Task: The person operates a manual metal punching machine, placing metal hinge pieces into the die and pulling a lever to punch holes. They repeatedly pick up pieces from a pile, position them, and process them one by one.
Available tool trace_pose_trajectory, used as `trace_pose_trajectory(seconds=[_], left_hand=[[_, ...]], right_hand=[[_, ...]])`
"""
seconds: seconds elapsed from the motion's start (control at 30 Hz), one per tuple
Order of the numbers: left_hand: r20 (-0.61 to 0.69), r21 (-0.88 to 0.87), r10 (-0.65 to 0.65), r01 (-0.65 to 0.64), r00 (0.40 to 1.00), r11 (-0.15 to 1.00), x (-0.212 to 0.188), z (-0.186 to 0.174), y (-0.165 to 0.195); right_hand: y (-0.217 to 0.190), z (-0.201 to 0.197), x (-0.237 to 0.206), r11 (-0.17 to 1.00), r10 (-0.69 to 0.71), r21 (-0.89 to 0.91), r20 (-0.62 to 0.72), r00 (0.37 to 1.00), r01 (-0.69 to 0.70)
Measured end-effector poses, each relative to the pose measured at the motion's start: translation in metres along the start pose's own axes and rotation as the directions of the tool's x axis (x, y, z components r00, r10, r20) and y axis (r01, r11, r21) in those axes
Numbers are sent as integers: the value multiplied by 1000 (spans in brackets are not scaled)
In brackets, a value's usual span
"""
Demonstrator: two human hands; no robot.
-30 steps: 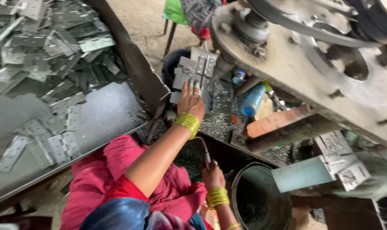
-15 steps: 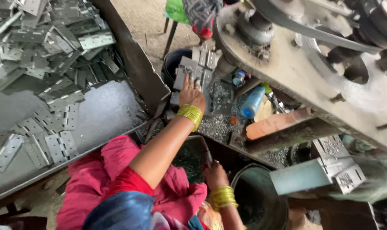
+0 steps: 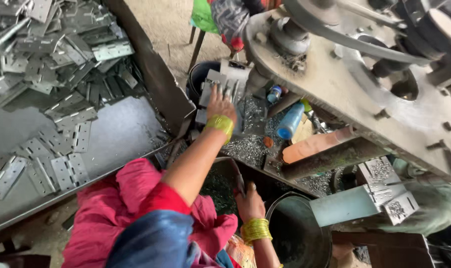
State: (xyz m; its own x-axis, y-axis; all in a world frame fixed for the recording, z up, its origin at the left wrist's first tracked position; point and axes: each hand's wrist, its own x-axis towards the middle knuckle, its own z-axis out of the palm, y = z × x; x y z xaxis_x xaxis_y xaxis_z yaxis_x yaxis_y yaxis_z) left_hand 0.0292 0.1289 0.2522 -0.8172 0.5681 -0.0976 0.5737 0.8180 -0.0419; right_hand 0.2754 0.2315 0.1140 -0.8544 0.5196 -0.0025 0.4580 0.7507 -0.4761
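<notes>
My left hand (image 3: 220, 105), with yellow bangles on the wrist, reaches forward and lies with fingers spread on a small stack of grey metal hinge plates (image 3: 229, 78) beside the press machine (image 3: 344, 94). One plate sits under the palm. Lower down, my right hand (image 3: 250, 202), also in yellow bangles, is closed around a dark metal handle (image 3: 237, 177) that rises next to a dark round bucket (image 3: 297, 233). Pink and red cloth covers my lap and left upper arm.
A large metal tray (image 3: 116, 129) at left holds a heap of several hinge plates (image 3: 51, 64). A blue bottle (image 3: 290, 121), metal shavings (image 3: 245, 146) and an orange-brown bar (image 3: 314, 144) lie by the machine. A black tub (image 3: 200, 74) and a chair leg stand behind.
My left hand has slid a little farther forward onto the hinge plates. My right hand stays on the handle.
</notes>
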Motion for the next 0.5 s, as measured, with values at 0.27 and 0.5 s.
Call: trace_pose_trajectory(seconds=[0.27,0.5], left_hand=[[-631,-110,334,-506,701,855,-74,76,-9],[-588,-106,114,-216,801,971,12,24,65]], right_hand=[[-92,-90,1,956,-189,131,-407,894,262],[-96,-96,21,955,-189,138,-391,901,261]])
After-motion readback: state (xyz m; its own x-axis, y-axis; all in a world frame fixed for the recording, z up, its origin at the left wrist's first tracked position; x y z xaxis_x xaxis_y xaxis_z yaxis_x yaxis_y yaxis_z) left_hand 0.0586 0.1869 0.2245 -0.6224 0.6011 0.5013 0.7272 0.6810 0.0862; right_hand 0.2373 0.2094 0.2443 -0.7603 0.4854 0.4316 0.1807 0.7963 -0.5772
